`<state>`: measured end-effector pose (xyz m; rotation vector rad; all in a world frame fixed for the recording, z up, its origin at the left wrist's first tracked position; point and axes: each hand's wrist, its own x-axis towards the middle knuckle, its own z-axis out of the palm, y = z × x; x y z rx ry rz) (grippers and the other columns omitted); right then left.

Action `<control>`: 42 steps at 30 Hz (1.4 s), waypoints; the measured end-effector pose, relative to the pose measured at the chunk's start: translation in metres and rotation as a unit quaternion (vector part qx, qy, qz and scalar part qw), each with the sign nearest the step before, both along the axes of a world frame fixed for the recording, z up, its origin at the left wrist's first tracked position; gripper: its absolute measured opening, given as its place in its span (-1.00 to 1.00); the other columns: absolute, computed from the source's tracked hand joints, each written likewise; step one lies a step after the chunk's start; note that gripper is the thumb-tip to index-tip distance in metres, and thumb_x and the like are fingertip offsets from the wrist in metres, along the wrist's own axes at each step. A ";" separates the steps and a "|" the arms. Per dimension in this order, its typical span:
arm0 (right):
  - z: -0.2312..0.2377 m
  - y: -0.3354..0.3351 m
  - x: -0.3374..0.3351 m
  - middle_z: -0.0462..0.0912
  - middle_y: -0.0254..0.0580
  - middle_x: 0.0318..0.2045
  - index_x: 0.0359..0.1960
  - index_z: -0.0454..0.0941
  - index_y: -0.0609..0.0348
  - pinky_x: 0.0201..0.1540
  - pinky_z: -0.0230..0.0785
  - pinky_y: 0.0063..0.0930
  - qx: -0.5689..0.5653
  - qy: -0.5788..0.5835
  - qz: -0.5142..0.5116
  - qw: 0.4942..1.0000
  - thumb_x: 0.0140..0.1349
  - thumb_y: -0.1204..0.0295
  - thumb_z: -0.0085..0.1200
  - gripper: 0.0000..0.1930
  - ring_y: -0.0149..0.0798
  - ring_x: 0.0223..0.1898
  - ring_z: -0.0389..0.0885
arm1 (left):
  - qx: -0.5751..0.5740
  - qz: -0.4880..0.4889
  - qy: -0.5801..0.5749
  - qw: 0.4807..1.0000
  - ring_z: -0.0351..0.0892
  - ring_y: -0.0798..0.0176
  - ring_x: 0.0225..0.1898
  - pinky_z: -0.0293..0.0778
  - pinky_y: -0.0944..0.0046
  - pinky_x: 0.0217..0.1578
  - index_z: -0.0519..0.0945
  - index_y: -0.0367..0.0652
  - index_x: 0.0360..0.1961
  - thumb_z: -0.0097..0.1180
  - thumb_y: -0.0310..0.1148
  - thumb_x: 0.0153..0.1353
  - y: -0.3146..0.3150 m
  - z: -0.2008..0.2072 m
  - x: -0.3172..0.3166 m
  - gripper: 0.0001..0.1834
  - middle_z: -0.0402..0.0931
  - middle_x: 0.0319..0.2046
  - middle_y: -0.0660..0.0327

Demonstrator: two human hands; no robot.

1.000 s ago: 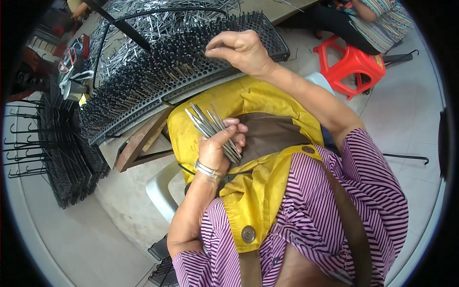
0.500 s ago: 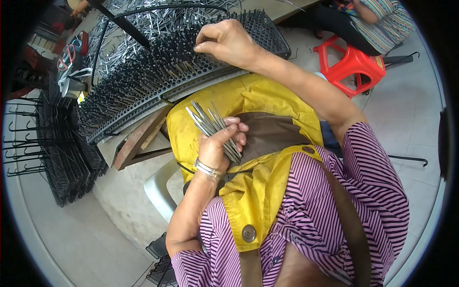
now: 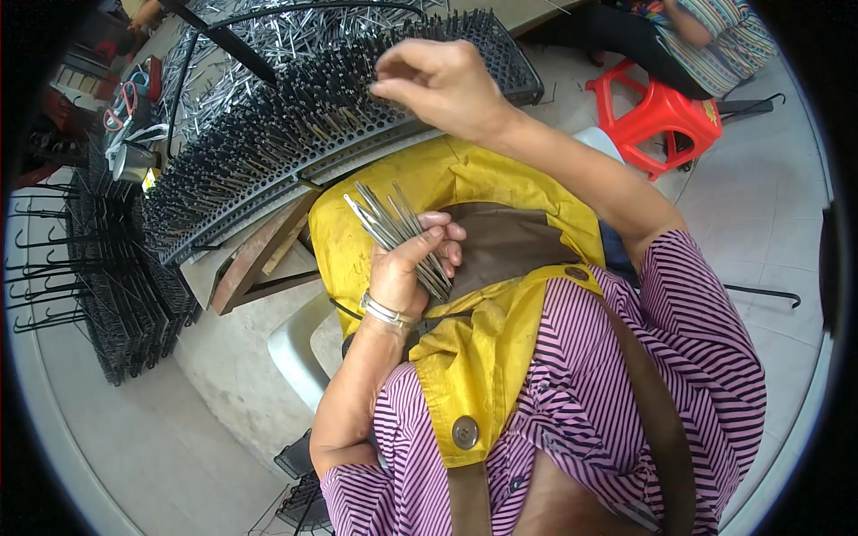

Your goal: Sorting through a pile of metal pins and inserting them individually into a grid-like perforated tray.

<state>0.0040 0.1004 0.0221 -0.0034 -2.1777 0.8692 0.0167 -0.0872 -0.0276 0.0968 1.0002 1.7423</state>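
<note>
A bundle of thin silvery metal rods [image 3: 399, 234] lies in my left hand [image 3: 402, 272], its fingers and thumb wrapped round them over my lap. The rods' upper ends fan out beyond the thumb. My right hand [image 3: 451, 94] hovers just over the near side of a long black perforated rack [image 3: 344, 143], thumb and forefinger curved and apart, with nothing visible between them. The other fingers of that hand are partly hidden. Several rows of dark, thin rods [image 3: 268, 125] stand upright in the rack's holes. Bare holes show at its right end and along its near edge.
Loose silvery rods [image 3: 304, 40] are heaped on the table behind the rack. A black bar [image 3: 223, 45] slants above it. Scissors [image 3: 121, 109] and a metal cup [image 3: 134, 163] are at left, above stacked hooked black racks [image 3: 121, 277]. A red stool [image 3: 661, 125] stands right, beside another person.
My right hand has drawn back slightly to the right from the rods, and its thumb and forefinger have parted. My left hand keeps its hold on the bundle, almost unmoved.
</note>
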 end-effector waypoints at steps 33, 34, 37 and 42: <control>-0.012 0.045 0.038 0.59 -0.09 -0.40 -0.37 0.47 0.27 -0.38 0.46 -0.55 -0.493 0.043 0.036 0.868 0.10 0.50 0.04 -0.90 -0.33 -0.36 0.59 | 0.020 -0.009 -0.061 0.998 0.53 0.04 -0.32 0.51 0.13 -0.28 0.42 -0.38 -0.22 -0.03 -0.52 0.07 -0.001 0.002 -0.001 -0.77 0.49 -0.29 -0.08; -0.012 0.044 0.034 0.59 -0.09 -0.40 -0.37 0.47 0.27 -0.38 0.46 -0.55 -0.493 0.043 0.036 0.868 0.10 0.50 0.04 -0.90 -0.33 -0.36 0.59 | 0.020 -0.009 -0.062 0.998 0.53 0.04 -0.32 0.51 0.13 -0.28 0.42 -0.38 -0.22 -0.03 -0.52 0.07 -0.001 0.002 -0.001 -0.77 0.49 -0.29 -0.08; -0.013 0.040 0.026 0.60 -0.18 -0.43 -0.39 0.51 0.25 -0.42 0.45 -0.62 -0.424 0.068 0.033 0.902 0.07 0.51 0.07 -0.91 -0.39 -0.37 0.58 | 0.017 -0.007 -0.061 0.998 0.53 0.05 -0.33 0.51 0.13 -0.29 0.42 -0.38 -0.22 -0.02 -0.51 0.07 -0.001 0.002 -0.002 -0.77 0.49 -0.29 -0.07; -0.019 0.041 0.021 0.60 -0.22 -0.44 -0.39 0.52 0.26 -0.42 0.40 -0.68 -0.333 0.057 0.008 0.941 0.06 0.52 0.08 -0.91 -0.46 -0.39 0.56 | 0.020 -0.007 -0.066 0.998 0.54 0.06 -0.34 0.51 0.14 -0.30 0.42 -0.38 -0.22 -0.02 -0.52 0.07 -0.001 0.000 -0.002 -0.77 0.49 -0.30 -0.08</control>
